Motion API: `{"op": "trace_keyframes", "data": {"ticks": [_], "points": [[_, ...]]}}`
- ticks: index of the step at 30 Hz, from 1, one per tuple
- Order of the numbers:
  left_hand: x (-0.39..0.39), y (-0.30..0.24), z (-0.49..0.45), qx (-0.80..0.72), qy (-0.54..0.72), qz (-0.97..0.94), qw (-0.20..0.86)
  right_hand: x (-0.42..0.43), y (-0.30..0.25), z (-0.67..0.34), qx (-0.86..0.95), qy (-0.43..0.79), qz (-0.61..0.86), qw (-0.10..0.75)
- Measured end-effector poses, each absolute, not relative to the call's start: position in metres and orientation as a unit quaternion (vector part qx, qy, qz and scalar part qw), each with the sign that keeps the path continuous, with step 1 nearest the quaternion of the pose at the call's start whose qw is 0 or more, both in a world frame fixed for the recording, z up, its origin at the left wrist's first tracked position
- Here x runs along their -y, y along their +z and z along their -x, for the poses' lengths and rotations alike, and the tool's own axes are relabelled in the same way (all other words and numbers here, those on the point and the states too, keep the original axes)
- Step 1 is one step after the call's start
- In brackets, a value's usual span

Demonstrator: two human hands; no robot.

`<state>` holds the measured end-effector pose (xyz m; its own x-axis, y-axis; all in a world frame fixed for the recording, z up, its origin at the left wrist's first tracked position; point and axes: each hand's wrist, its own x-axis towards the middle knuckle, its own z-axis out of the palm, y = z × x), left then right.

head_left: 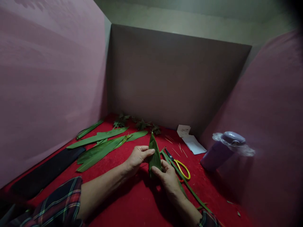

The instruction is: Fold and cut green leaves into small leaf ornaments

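Note:
Between my two hands is a folded green leaf [154, 154], held upright with its pointed tip up. My left hand [138, 157] pinches its left side, thumb across the front. Lower on the right, my right hand [167, 175] grips the leaf with the thumb on its front face; the other fingers are partly hidden behind it. Just right of the leaf lie scissors [182, 168] with yellow handles and dark blades. Long narrow green leaf strips [189, 187] run beside and under my right hand toward the front right.
Several broad long leaves [104, 153] lie at left, near a dark flat cloth or case [47, 171]. Leafy sprigs [142, 124] are at the back. Thin sticks [176, 152], white paper [194, 145] and a purple bin [219, 154] with a plastic liner stand or lie right on the red cloth [113, 195].

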<state>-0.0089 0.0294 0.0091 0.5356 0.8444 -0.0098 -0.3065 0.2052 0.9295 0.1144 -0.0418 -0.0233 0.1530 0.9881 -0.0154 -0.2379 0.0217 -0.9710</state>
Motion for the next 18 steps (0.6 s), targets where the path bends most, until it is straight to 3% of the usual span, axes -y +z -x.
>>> {"op": "trace_keyframes", "data": {"ticks": [18], "points": [[-0.017, 0.016, 0.006, -0.231, 0.408, -0.430, 0.771, 0.045, -0.022, -0.111, 0.373, 0.513, 0.461, 0.621]]}}
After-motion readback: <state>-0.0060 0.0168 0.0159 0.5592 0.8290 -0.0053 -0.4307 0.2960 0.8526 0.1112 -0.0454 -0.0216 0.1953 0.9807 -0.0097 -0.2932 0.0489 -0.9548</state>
